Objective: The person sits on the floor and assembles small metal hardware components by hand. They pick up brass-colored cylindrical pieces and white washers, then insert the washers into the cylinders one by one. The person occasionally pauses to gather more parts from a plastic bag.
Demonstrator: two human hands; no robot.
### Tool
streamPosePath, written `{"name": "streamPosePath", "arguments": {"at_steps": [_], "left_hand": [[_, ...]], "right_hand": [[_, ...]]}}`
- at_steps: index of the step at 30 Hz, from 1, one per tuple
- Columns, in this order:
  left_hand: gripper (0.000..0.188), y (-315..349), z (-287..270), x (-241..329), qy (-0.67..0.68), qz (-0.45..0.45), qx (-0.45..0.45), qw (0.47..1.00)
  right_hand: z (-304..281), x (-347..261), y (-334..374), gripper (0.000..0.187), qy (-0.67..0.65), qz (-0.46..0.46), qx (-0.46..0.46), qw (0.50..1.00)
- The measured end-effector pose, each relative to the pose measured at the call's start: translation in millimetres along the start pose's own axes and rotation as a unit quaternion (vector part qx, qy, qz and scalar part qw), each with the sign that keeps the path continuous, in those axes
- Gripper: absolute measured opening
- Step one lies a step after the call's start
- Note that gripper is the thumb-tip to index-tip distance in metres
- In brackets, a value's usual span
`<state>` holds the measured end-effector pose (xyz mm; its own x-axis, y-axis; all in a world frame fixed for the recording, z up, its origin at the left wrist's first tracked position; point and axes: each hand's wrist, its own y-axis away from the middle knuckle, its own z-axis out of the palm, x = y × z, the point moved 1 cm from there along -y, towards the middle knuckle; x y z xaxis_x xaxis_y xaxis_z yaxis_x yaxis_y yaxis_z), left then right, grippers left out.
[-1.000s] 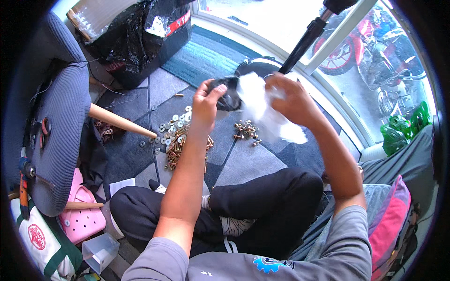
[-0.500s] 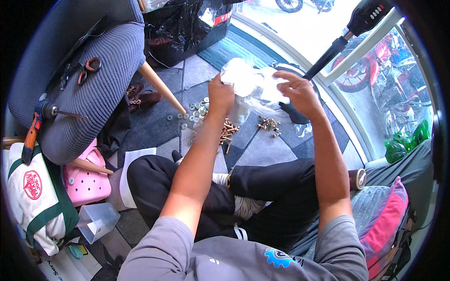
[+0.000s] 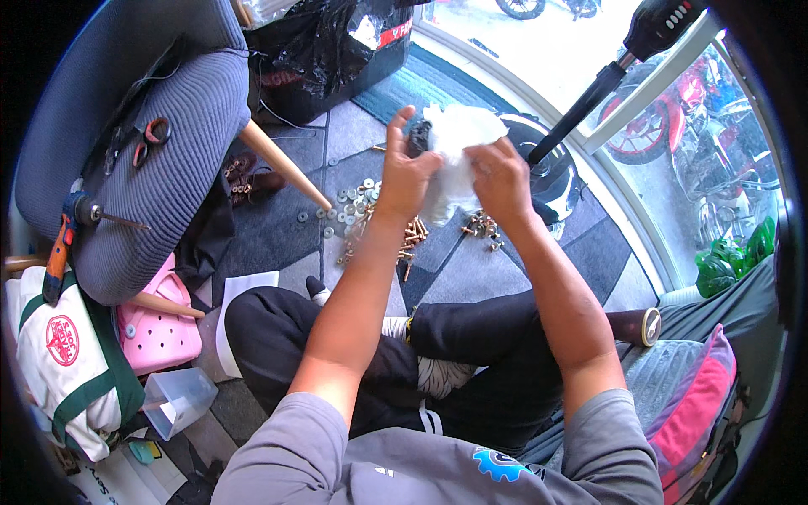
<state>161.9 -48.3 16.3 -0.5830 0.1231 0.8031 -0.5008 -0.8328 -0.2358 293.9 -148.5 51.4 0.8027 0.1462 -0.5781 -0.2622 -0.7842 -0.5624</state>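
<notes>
Bolts and washers (image 3: 370,220) lie scattered on the floor (image 3: 471,269) beneath. Left hand (image 3: 410,172) and right hand (image 3: 502,175) fingers grip a crumpled translucent plastic bag (image 3: 454,145).

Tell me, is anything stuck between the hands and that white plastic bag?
Nothing visible: the left hand and right hand both grip the white plastic bag directly, above the screws on the floor.

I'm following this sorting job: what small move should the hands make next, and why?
Probably spread the white plastic bag open: both the left hand and right hand grip it above the loose screws lying on the floor.
</notes>
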Motion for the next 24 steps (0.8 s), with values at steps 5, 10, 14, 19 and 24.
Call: {"name": "streamPosePath", "arguments": {"at_steps": [5,10,14,19,24], "left_hand": [[0.068,-2,-8,11,0.021,-0.073,-0.027,0.997],[0.044,4,-7,0,-0.009,-0.078,-0.083,0.993],[0.033,8,1,-7,-0.089,-0.045,-0.085,0.991],[0.025,15,7,3,-0.084,-0.065,-0.172,0.979],[0.041,47,49,-7,-0.162,-0.102,-0.204,0.96]], "right_hand": [[12,3,10,0.023,0.072,-0.138,-0.091,0.984],[-2,14,3,0.026,0.033,0.076,-0.073,0.994],[-18,20,-7,0.052,0.084,0.139,0.022,0.987],[-27,37,-13,0.057,-0.124,0.009,-0.034,0.992],[0,79,2,0.01,-0.266,0.242,0.081,0.93]]}}
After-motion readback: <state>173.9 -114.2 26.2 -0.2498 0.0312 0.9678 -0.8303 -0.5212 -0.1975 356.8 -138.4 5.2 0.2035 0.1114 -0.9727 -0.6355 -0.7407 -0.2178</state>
